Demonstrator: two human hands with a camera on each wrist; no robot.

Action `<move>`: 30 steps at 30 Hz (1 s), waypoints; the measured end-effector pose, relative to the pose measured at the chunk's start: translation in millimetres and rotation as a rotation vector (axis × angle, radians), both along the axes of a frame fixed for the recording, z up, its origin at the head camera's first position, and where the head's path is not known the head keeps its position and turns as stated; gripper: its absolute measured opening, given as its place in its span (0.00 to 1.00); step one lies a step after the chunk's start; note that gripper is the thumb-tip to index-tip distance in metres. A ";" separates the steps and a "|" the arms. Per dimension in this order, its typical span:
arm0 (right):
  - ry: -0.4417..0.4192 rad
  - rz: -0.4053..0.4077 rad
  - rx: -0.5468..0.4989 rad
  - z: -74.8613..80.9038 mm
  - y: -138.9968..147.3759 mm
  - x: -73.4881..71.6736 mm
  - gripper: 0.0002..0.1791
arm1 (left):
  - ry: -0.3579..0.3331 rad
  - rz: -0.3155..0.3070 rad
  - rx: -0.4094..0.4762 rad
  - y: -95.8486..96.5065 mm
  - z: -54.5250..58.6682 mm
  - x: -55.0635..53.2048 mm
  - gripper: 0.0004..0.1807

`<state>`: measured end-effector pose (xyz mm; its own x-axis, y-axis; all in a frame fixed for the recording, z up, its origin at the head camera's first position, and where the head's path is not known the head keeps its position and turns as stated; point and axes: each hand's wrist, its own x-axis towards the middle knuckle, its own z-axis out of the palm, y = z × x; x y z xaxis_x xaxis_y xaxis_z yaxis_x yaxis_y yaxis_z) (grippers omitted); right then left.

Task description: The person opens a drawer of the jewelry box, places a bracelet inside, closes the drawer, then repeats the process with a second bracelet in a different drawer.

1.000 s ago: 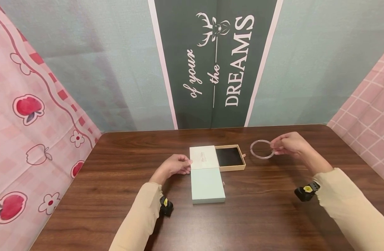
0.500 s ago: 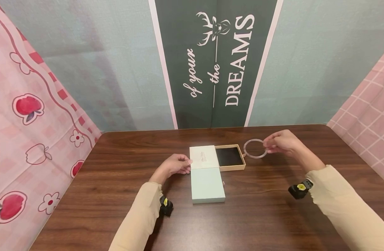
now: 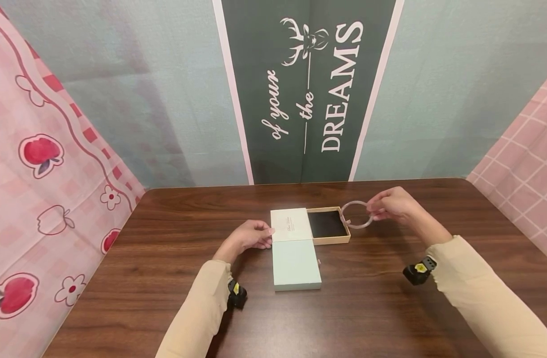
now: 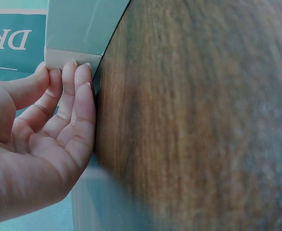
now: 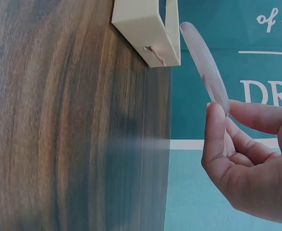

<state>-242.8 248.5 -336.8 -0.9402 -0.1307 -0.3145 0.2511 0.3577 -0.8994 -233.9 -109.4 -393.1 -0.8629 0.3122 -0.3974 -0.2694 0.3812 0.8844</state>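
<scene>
A flat drawer box point(image 3: 291, 224) with a cream lettered top lies on the table, its inner tray point(image 3: 331, 240) slid out to the right. Black lining point(image 3: 328, 223) shows inside the tray. At the box's left end, my left hand point(image 3: 251, 233) grips the edge, thumb over the top and fingertips against the end face point(image 4: 71, 57). A pale, translucent bangle point(image 3: 356, 227) is pinched between the thumb and fingers of my right hand point(image 3: 391, 205). In the head view the bangle overlaps the tray's right end; in the right wrist view it is raised and tilted beside it.
A pale mint box point(image 3: 295, 266) lies directly in front of the cream box, a small tab on its right side. Both rest on a dark wooden table point(image 3: 367, 308). A green curtain point(image 3: 179, 99) hangs behind, with pink cloths point(image 3: 76, 199) at the sides.
My right hand has carried the bangle leftward, from right of the tray to its right end. My left hand and both boxes have stayed where they were.
</scene>
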 end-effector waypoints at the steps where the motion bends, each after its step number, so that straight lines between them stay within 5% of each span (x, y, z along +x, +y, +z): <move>1: -0.002 0.001 0.001 -0.1 -1.2 0.0 0.16 | -0.001 0.000 0.000 -0.1 0.5 0.2 0.09; 30: -0.006 0.014 -0.053 -9.1 -15.9 -1.3 0.16 | -0.016 0.010 0.005 1.1 0.3 -0.3 0.08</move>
<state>-244.1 232.6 -345.9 -0.9363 -0.1605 -0.3125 0.2520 0.3129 -0.9157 -234.2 -108.3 -392.8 -0.8597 0.3053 -0.4096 -0.2871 0.3744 0.8817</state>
